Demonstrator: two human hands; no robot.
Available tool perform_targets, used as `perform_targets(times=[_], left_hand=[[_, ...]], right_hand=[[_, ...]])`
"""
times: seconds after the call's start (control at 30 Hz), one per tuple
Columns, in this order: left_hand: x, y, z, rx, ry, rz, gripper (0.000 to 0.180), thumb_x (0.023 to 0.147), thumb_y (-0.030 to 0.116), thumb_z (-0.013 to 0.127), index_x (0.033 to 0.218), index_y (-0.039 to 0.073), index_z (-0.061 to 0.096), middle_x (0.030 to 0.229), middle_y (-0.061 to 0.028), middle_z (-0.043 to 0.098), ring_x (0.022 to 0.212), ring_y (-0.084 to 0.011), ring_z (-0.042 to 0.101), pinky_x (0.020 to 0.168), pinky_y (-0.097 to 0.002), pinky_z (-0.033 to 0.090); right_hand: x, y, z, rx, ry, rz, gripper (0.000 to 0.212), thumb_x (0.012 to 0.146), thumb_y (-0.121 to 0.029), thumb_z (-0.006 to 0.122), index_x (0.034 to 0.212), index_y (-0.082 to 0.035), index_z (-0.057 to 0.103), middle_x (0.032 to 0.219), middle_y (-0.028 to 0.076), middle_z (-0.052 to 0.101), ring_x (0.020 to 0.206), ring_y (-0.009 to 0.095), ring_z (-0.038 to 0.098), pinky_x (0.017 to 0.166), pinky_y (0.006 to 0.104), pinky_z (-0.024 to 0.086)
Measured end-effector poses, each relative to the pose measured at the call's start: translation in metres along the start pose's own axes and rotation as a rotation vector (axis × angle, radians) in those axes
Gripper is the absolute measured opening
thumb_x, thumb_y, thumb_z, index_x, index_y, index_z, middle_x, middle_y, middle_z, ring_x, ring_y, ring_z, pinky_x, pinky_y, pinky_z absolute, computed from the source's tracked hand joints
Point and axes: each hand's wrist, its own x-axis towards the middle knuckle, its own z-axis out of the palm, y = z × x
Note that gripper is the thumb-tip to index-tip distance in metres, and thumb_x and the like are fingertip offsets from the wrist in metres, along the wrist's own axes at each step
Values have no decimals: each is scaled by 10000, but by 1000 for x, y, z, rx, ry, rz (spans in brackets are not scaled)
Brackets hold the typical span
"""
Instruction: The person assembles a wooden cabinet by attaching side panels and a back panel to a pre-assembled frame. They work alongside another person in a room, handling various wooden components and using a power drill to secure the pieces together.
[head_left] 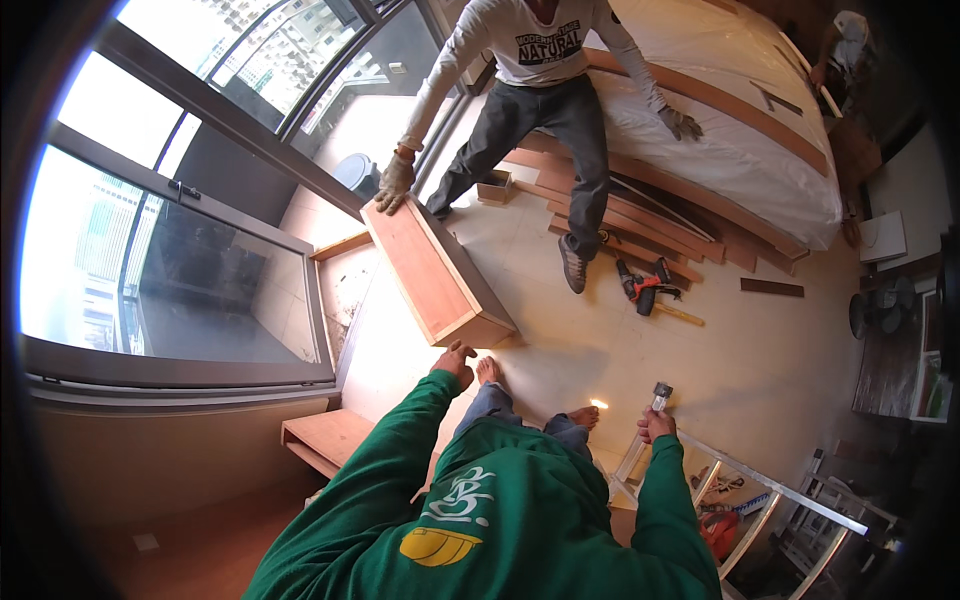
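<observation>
My left hand (455, 367) is just below the near end of a long wooden box (425, 275). Its fingers are loosely bent and apart, with nothing visible in them; whether a fingertip touches the box is unclear. The box has a light reddish top and a darker side. Opposite me, a person's gloved hand (394, 185) rests on the box's far end. At my right side, my right hand (657, 426) is closed around a short silvery tool (660, 397) with a dark head, held upright; its exact kind is not clear.
An aluminium ladder (770, 487) stands beside my right arm. Cordless drills (643, 287) and a yellow-handled tool (680, 315) lie on the floor. Long boards (650, 225) lie along a plastic-covered bed (720, 170). A wooden panel piece (330, 437) sits below the window (190, 270).
</observation>
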Motion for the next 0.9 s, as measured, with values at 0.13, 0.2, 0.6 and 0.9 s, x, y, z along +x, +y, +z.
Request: perform_targets(times=[0.13, 0.2, 0.6, 0.9], left_hand=[[16, -4, -47, 28, 126, 37, 468, 721, 52, 576, 1180, 132, 600, 1402, -163, 435, 1283, -349, 426, 1020, -435, 427], [35, -23, -56, 35, 131, 113, 487, 744, 70, 597, 1227, 121, 565, 1415, -206, 398, 1267, -399, 419, 1046, -445, 396], [159, -48, -128, 318, -269, 207, 965, 779, 394, 720, 1499, 53, 175, 1551, -248, 121, 1392, -474, 197, 1113, -512, 286], [193, -35, -131, 430, -457, 144, 927, 775, 436, 721, 1492, 98, 239, 1574, -179, 117, 1425, -416, 172, 1124, -535, 248]], right_hand=[[-28, -92, 66, -210, -154, -160, 491, 947, -479, 500, 1177, -50, 558, 1001, 87, 678, 710, 156, 630, 579, 300, 536], [-43, -128, 110, -213, -200, -192, 521, 947, -504, 486, 1184, -44, 545, 1088, 106, 655, 776, 172, 637, 609, 309, 541], [-73, -229, 316, -430, -65, -518, 715, 857, -685, 432, 1155, -64, 622, 1143, 248, 616, 1137, 358, 561, 966, 444, 430], [-37, -254, 363, -662, -285, -549, 676, 860, -567, 537, 1044, 76, 635, 974, 299, 655, 990, 410, 636, 922, 439, 481]])
